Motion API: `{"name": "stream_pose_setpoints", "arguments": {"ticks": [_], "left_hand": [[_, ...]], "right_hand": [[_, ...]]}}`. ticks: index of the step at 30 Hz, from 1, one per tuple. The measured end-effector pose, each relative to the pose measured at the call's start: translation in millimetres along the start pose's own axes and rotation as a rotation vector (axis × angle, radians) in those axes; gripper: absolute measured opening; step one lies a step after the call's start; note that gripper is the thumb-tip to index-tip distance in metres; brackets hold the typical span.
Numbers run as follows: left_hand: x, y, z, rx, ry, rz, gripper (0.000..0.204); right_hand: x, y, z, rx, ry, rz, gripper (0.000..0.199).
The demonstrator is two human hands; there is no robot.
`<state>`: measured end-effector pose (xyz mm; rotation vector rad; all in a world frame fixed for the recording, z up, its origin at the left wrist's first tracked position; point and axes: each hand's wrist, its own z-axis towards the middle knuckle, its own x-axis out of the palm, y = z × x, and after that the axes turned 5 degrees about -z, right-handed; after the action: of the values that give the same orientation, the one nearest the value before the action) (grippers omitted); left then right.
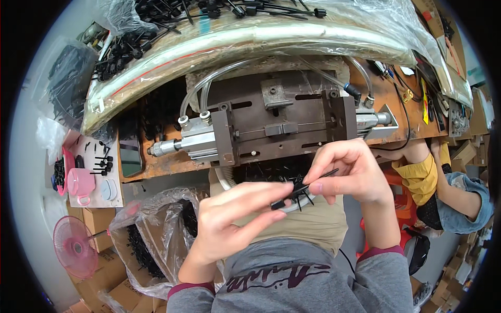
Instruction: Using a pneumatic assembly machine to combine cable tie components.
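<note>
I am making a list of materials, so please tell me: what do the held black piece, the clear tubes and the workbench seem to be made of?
The held black piece seems matte plastic, given its even dark colour; coated metal is possible. The clear tubes look like smooth, flexible plastic: see-through and bent in arcs. The workbench appears wooden, with a worn finish: orange-brown and stained.

A wooden workbench carries a brown metal fixture.
</note>
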<state>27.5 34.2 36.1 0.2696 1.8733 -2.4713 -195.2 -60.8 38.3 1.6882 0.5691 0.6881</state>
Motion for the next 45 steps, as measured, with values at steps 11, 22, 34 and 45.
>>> {"name": "stream_pose_setpoints", "arguments": {"ticks": [11,22,34,45], "left_hand": [[19,13,-16,0.243,-0.008,0.216,0.033],[15,14,-18,0.427,0.037,0.279,0.033],[16,16,-20,0.407,0.008,0.262,0.032],[19,19,-21,0.412,-0.007,0.294,0.033]], "right_hand": [[23,-26,3,-0.122,-0.211,0.217,0.017],[35,-26,2,-0.288,-0.357,0.167,0.024],[50,-26,1,-0.298,-0.356,0.116,0.026],[57,-29,-3,-0.324,-0.391,0.072,0.021]]}}
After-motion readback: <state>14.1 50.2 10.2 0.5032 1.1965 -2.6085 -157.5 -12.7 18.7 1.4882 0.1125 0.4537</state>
